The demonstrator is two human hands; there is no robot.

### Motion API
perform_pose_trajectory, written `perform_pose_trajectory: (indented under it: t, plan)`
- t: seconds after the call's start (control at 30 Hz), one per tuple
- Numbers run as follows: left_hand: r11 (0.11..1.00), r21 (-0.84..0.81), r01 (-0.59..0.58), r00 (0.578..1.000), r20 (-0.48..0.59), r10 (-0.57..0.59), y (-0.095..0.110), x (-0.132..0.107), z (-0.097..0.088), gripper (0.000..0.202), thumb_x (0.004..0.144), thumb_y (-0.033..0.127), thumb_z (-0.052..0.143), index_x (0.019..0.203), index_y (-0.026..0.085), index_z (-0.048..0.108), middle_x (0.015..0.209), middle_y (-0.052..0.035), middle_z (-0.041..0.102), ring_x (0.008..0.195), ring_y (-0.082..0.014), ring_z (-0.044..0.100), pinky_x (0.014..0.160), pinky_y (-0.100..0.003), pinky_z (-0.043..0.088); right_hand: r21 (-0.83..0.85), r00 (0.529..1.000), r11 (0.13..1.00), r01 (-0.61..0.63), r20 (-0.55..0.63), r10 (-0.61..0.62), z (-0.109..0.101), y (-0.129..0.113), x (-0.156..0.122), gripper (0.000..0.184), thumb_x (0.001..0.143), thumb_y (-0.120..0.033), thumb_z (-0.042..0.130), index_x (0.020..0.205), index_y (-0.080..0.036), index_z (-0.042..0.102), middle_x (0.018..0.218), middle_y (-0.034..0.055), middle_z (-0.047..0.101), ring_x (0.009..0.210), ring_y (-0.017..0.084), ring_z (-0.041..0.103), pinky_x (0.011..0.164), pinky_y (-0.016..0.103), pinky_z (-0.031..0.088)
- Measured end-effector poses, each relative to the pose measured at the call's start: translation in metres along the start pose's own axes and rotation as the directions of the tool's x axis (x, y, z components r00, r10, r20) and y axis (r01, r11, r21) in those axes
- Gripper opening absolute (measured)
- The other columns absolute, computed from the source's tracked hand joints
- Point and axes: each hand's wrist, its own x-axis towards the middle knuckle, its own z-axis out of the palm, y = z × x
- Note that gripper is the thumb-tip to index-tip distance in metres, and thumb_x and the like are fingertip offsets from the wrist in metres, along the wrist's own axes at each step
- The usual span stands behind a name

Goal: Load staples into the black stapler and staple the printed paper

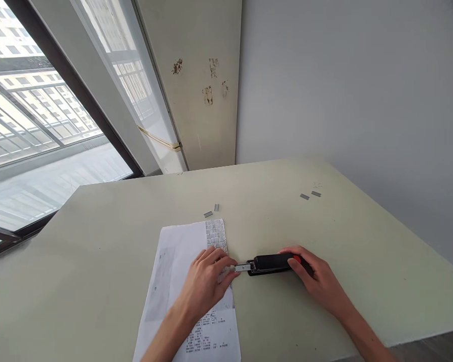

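Observation:
A black stapler with a red end lies on the pale green table, its metal staple tray pulled out toward the left. My right hand is wrapped over the stapler's rear end. My left hand rests on a printed sheet of paper, with thumb and fingers pinched at the tip of the metal tray. Whether a staple strip sits between those fingers is too small to tell.
Two short staple strips lie just beyond the paper's top edge. Two more staple strips lie at the far right of the table. A grey wall stands behind the table and a large window fills the left.

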Motion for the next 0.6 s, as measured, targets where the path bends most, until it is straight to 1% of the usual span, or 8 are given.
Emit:
perform_pose_trajectory:
  t: [0.1, 0.2, 0.3, 0.37, 0.4, 0.47, 0.53, 0.6]
  plan:
    - [1.000, 0.005, 0.007, 1.000, -0.001, -0.007, -0.002, -0.001, -0.003, 0.017, 0.102, 0.039, 0.064, 0.105, 0.026, 0.076, 0.096, -0.0047, 0.072, 0.084, -0.0213, 0.066, 0.074, -0.036, 0.056, -0.002, 1.000, 1.000, -0.003, -0.008, 0.003, 0.000, -0.003, -0.001, 0.043, 0.103, -0.062, 0.048, 0.117, -0.029, 0.071, 0.106, 0.0041, 0.075, 0.072, 0.019, 0.061, 0.055, 0.029, 0.047]
    - [1.000, 0.016, -0.001, 1.000, 0.010, 0.001, -0.005, -0.003, -0.004, 0.016, 0.101, 0.037, 0.066, 0.106, 0.026, 0.076, 0.097, -0.0045, 0.073, 0.086, -0.0217, 0.067, 0.074, -0.037, 0.056, 0.009, 1.000, 1.000, -0.011, 0.000, 0.011, -0.001, -0.003, -0.001, 0.044, 0.102, -0.063, 0.047, 0.117, -0.028, 0.071, 0.108, 0.0053, 0.075, 0.074, 0.020, 0.062, 0.055, 0.029, 0.047]
    - [1.000, 0.024, 0.003, 1.000, 0.022, -0.004, -0.007, -0.004, -0.005, 0.015, 0.101, 0.037, 0.065, 0.106, 0.027, 0.076, 0.099, -0.0040, 0.073, 0.087, -0.0215, 0.067, 0.076, -0.037, 0.056, 0.009, 1.000, 1.000, -0.025, 0.015, 0.025, -0.001, -0.002, -0.002, 0.044, 0.103, -0.063, 0.047, 0.120, -0.029, 0.070, 0.105, 0.0049, 0.074, 0.070, 0.019, 0.060, 0.055, 0.029, 0.047]
    - [0.999, 0.042, -0.003, 0.999, 0.051, 0.001, -0.008, -0.003, -0.010, 0.016, 0.100, 0.038, 0.067, 0.109, 0.027, 0.075, 0.102, -0.0037, 0.073, 0.089, -0.0221, 0.067, 0.078, -0.038, 0.056, 0.010, 0.999, 0.999, -0.032, 0.015, 0.031, -0.001, -0.002, -0.002, 0.044, 0.102, -0.063, 0.047, 0.120, -0.029, 0.070, 0.103, 0.0043, 0.074, 0.068, 0.019, 0.058, 0.055, 0.029, 0.046]
    - [0.999, 0.049, -0.011, 0.998, 0.070, 0.007, -0.008, -0.002, -0.013, 0.020, 0.098, 0.041, 0.070, 0.112, 0.028, 0.074, 0.104, -0.0037, 0.074, 0.091, -0.0229, 0.068, 0.080, -0.039, 0.056, 0.012, 0.999, 0.999, -0.031, 0.009, 0.031, -0.001, -0.002, -0.002, 0.044, 0.102, -0.063, 0.047, 0.119, -0.029, 0.070, 0.103, 0.0042, 0.074, 0.068, 0.019, 0.058, 0.055, 0.029, 0.046]
    - [0.999, 0.047, -0.021, 0.994, 0.104, 0.016, -0.011, 0.005, -0.022, 0.036, 0.091, 0.047, 0.078, 0.121, 0.028, 0.071, 0.108, -0.0034, 0.074, 0.094, -0.0247, 0.068, 0.084, -0.041, 0.056, 0.015, 1.000, 1.000, -0.027, -0.007, 0.027, 0.000, -0.002, -0.002, 0.044, 0.102, -0.063, 0.048, 0.118, -0.029, 0.070, 0.105, 0.0043, 0.075, 0.069, 0.019, 0.059, 0.055, 0.030, 0.046]
    - [0.999, 0.040, 0.022, 0.995, 0.097, -0.026, -0.018, 0.016, -0.030, 0.047, 0.086, 0.053, 0.081, 0.125, 0.029, 0.069, 0.109, -0.0022, 0.075, 0.095, -0.0246, 0.069, 0.086, -0.040, 0.056, 0.019, 1.000, 1.000, -0.024, -0.013, 0.024, 0.000, -0.003, -0.001, 0.045, 0.102, -0.064, 0.048, 0.117, -0.029, 0.071, 0.106, 0.0044, 0.075, 0.071, 0.019, 0.060, 0.056, 0.030, 0.047]
    - [0.990, 0.071, 0.125, 0.992, 0.019, -0.127, -0.029, 0.030, -0.036, 0.038, 0.090, 0.050, 0.076, 0.120, 0.028, 0.070, 0.105, -0.0013, 0.074, 0.094, -0.0235, 0.069, 0.086, -0.039, 0.056, 0.022, 1.000, 0.999, -0.025, -0.010, 0.025, 0.001, -0.004, -0.001, 0.046, 0.101, -0.064, 0.048, 0.117, -0.028, 0.071, 0.106, 0.0048, 0.075, 0.073, 0.020, 0.061, 0.056, 0.029, 0.047]
